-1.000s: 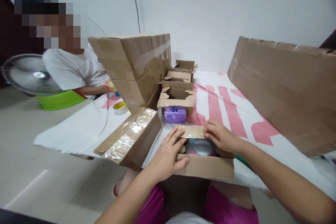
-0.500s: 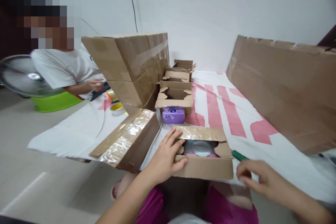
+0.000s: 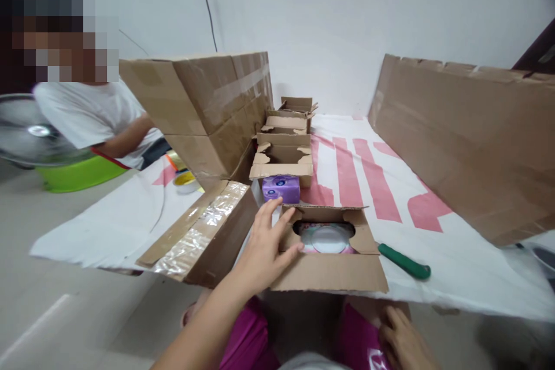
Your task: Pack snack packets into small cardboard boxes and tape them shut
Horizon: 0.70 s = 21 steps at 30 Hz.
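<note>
Left hand [image 3: 262,248]: fingers spread, not clamped, at left side of open carton [image 3: 329,273], likely steadying it. Right hand [image 3: 403,335] low by magenta clothing [image 3: 358,338]; can't tell if gripping. Carton sits at near edge of surface [image 3: 463,272], presumably for reach, contents [image 3: 329,239] showing through top. Green handle [image 3: 405,261] just right, probably kept handy. Purple pack [image 3: 284,189] beyond.

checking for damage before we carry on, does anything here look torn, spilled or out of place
Nothing looks spilled, but the open box behind the purple pack has ragged side flaps, as if torn, and the big cardboard on the right has a notched top edge rather than a straight one.
</note>
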Each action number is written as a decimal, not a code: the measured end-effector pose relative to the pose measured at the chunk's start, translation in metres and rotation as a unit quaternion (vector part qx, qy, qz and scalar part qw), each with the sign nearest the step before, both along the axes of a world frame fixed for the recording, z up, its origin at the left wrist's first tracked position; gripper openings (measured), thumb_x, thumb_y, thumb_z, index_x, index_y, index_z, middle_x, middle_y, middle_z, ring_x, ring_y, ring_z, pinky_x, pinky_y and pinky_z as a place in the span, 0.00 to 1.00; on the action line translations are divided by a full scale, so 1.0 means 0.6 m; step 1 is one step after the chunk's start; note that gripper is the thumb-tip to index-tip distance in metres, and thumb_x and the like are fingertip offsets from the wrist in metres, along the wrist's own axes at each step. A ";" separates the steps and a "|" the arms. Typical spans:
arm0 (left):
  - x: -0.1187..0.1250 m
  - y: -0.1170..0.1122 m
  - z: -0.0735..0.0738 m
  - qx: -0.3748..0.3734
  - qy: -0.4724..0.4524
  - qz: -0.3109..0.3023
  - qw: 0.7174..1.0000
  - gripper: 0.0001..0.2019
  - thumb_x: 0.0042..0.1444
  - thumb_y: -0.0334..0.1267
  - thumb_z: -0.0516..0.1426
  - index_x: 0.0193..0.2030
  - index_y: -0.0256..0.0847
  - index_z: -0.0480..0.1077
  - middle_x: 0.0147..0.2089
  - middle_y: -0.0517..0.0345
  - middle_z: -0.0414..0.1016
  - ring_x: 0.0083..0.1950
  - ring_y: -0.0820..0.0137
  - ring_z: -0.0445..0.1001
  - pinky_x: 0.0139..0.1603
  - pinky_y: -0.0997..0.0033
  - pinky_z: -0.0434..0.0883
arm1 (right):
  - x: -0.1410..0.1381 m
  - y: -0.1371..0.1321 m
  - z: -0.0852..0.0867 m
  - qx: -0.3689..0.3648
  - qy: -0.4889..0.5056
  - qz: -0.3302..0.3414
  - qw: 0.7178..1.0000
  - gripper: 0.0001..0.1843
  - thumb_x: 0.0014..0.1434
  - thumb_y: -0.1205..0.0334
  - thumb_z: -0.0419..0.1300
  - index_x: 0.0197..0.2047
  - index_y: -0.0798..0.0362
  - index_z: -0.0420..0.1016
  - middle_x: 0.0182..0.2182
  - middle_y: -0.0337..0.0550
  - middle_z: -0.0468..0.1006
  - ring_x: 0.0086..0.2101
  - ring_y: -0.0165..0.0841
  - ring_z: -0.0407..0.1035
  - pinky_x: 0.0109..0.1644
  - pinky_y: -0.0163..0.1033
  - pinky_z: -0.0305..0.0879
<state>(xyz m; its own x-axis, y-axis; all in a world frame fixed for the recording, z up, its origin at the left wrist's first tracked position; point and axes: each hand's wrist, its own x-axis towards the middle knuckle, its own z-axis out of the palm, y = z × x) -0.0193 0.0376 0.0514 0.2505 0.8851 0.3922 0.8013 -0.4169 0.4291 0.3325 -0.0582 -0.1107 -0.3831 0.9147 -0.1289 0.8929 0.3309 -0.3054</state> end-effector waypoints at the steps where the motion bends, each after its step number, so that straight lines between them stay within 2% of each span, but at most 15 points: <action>1: 0.002 0.006 0.003 0.000 -0.002 0.013 1.000 0.28 0.58 0.46 0.57 0.65 0.43 0.59 0.70 0.41 0.47 0.71 0.48 0.49 0.66 0.41 0.58 | 0.001 0.003 0.005 -0.015 0.002 -0.001 1.000 0.12 0.54 0.72 0.52 0.26 0.51 0.75 0.38 0.51 0.75 0.39 0.42 0.71 0.42 0.44 0.64; 4: 0.007 0.027 0.003 -0.007 -0.002 0.035 0.999 0.30 0.57 0.48 0.58 0.65 0.44 0.59 0.71 0.43 0.47 0.70 0.47 0.51 0.66 0.41 0.59 | 0.000 0.013 0.021 -0.091 0.020 -0.006 0.996 0.11 0.52 0.72 0.53 0.28 0.50 0.76 0.34 0.47 0.75 0.36 0.39 0.72 0.40 0.42 0.65; 8: 0.009 0.044 0.000 -0.076 0.022 0.032 0.996 0.41 0.52 0.54 0.60 0.69 0.42 0.53 0.75 0.43 0.36 0.73 0.45 0.42 0.68 0.42 0.54 | 0.001 0.022 0.039 -0.134 0.048 -0.015 0.990 0.12 0.52 0.72 0.52 0.32 0.49 0.75 0.35 0.45 0.77 0.39 0.40 0.71 0.42 0.42 0.63; 13: 0.013 0.040 0.019 -0.168 0.106 0.021 0.980 0.46 0.53 0.59 0.57 0.71 0.36 0.47 0.74 0.39 0.45 0.73 0.48 0.48 0.69 0.45 0.52 | 0.010 0.035 0.050 -0.136 0.022 -0.003 0.990 0.11 0.51 0.71 0.52 0.34 0.51 0.73 0.37 0.46 0.77 0.39 0.39 0.70 0.42 0.41 0.62; 17: 0.016 0.035 0.031 -0.190 0.135 0.029 0.972 0.47 0.53 0.61 0.55 0.71 0.32 0.47 0.73 0.37 0.45 0.73 0.49 0.48 0.69 0.47 0.52 | 0.016 0.047 0.057 -0.149 -0.053 -0.009 0.987 0.08 0.52 0.69 0.54 0.31 0.54 0.75 0.39 0.52 0.76 0.40 0.41 0.71 0.41 0.41 0.61; 21: 0.016 0.034 0.026 -0.188 0.120 0.030 0.974 0.47 0.53 0.60 0.55 0.71 0.32 0.46 0.74 0.38 0.45 0.73 0.51 0.47 0.69 0.50 0.53 | 0.026 0.055 0.078 -0.166 -0.069 -0.023 0.983 0.06 0.47 0.70 0.57 0.28 0.53 0.75 0.33 0.48 0.79 0.33 0.40 0.72 0.35 0.40 0.58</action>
